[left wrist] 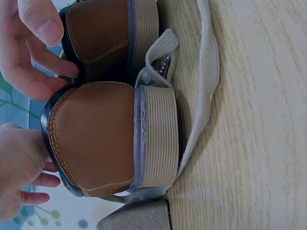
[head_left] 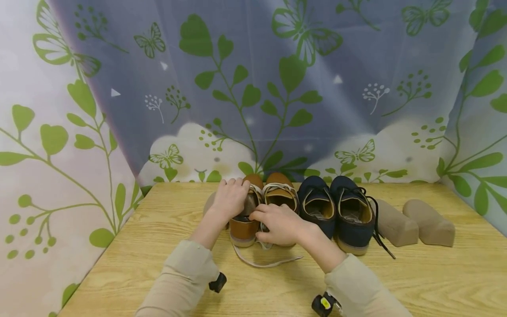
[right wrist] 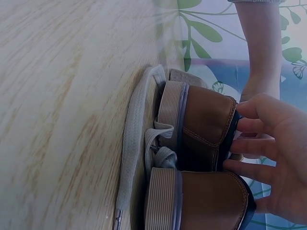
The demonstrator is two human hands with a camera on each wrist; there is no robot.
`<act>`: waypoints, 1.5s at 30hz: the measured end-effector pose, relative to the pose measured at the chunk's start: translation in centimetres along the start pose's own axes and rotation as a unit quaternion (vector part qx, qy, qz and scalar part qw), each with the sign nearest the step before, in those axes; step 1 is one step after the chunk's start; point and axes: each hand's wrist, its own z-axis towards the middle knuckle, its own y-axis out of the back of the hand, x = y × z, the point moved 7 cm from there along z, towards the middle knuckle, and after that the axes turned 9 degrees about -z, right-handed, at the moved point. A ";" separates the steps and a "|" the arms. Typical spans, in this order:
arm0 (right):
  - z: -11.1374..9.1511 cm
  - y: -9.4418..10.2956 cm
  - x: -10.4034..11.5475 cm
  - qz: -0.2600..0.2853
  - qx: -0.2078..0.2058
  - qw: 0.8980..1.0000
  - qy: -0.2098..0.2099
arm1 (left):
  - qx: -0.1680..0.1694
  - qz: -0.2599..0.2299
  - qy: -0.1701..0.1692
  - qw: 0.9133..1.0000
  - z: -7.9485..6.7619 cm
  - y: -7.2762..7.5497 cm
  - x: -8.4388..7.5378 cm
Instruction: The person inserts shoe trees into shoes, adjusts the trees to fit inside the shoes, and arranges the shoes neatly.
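Note:
Two brown leather shoes stand side by side, heels toward me. My left hand (head_left: 231, 197) is at the left brown shoe (left wrist: 103, 136), gripping the upper part of its raised tongue (head_left: 251, 204); the thumb is hidden. My right hand (head_left: 277, 223) reaches in from the right, its fingers touching the left shoe's dark collar (right wrist: 230, 127), with thumb and fingers apart. A loose pale shoelace (head_left: 273, 265) trails behind the left shoe's heel. The right brown shoe (right wrist: 211, 196), with laces over its front, is partly covered by my right hand.
Right of the brown pair stand two navy shoes (head_left: 354, 231), one dark lace hanging onto the wooden table (head_left: 269, 295). Two brown moulded shoe inserts (head_left: 429, 224) lie farther right. Another insert (left wrist: 136, 216) lies left of the brown shoes. A patterned curtain (head_left: 245, 88) closes off the back.

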 end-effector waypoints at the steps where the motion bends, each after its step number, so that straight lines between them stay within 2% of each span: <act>1: 0.0 0.0 0.0 0.000 0.001 1.000 0.000 | -0.002 0.002 0.000 1.000 0.0 0.0 0.0; 18: 0.0 0.1 0.0 -0.002 -0.005 1.000 0.001 | 0.005 0.030 -0.001 1.000 0.4 -0.3 -0.4; 28: 0.0 0.0 0.0 -0.001 -0.003 1.000 0.005 | -0.016 0.032 -0.002 0.999 0.4 -0.4 -0.4; 38: 0.0 -0.2 -0.1 0.009 0.006 1.000 0.003 | -0.013 0.028 0.000 1.000 0.5 -0.7 -0.4; 45: 0.0 0.1 -0.2 0.009 -0.005 1.000 0.016 | -0.024 0.028 -0.001 0.999 0.7 -0.6 -0.5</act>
